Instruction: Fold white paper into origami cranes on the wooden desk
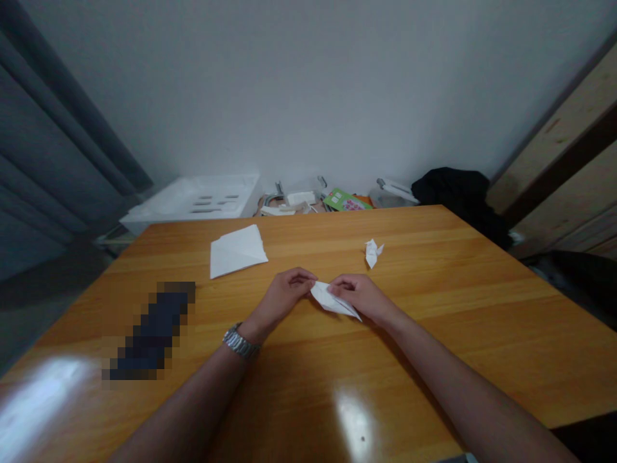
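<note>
A small folded piece of white paper (pixel 331 301) lies near the middle of the wooden table (pixel 434 270), held from both sides. My left hand (pixel 284 292), with a metal watch on its wrist, pinches the paper's left end with closed fingers. My right hand (pixel 361 296) is closed on the paper's right part and covers some of it. A pointed corner of the paper sticks out below my right hand.
A larger folded white sheet (pixel 237 251) lies to the far left on the table. A small finished paper figure (pixel 373 251) sits to the far right. A blurred dark object (pixel 152 331) lies at left. White trays (pixel 193 200), clutter and a black cloth (pixel 453 186) lie beyond the far edge.
</note>
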Demonstrator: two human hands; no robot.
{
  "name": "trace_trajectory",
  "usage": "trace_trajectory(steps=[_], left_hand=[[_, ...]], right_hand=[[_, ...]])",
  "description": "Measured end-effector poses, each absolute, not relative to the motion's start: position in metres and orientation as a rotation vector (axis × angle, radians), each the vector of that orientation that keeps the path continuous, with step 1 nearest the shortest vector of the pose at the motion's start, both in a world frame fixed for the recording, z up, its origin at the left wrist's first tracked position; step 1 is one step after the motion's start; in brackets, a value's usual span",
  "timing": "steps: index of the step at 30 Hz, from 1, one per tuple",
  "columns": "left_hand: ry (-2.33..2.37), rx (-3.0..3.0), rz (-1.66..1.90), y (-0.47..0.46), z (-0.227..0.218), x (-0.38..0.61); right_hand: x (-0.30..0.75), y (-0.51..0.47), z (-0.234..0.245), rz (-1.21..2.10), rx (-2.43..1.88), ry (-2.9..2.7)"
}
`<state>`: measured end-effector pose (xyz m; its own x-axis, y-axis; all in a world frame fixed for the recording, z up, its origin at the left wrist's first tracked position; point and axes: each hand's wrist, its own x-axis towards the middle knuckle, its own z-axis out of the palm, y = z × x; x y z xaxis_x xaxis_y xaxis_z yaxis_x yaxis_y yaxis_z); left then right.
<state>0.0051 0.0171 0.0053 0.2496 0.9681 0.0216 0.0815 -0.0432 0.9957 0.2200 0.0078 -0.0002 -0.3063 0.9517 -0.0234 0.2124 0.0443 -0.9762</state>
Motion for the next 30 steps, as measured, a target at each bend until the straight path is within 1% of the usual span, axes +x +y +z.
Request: trace_trajectory(steps=[4,8,15,19,22,30], left_hand=[[1.090,1.423,0.974,0.021,0.003,0.004],[1.148,1.449,1.029,0.025,0.000,0.002],[1.137,1.488,1.035,0.027,-0.002,0.004],[1.106,1.644,0.875,0.024,0.008,0.005],[1.070,1.761,0.792,0.022,0.013,0.004],[1.022,1.689,0.726,0.020,0.010,0.001]], right_hand=[[0.222,0.009,-0.001,1.360,-1.212,-1.600],[0.227,0.011,-0.001,1.345,-1.230,-1.697],[0.224,0.008,0.001,1.298,-1.283,-1.643],[0.218,0.006,-0.002,1.335,-1.227,-1.651],[0.218,0.006,-0.004,1.254,-1.224,-1.717],[0.224,0.007,-0.003,1.253,-1.186,-1.831]])
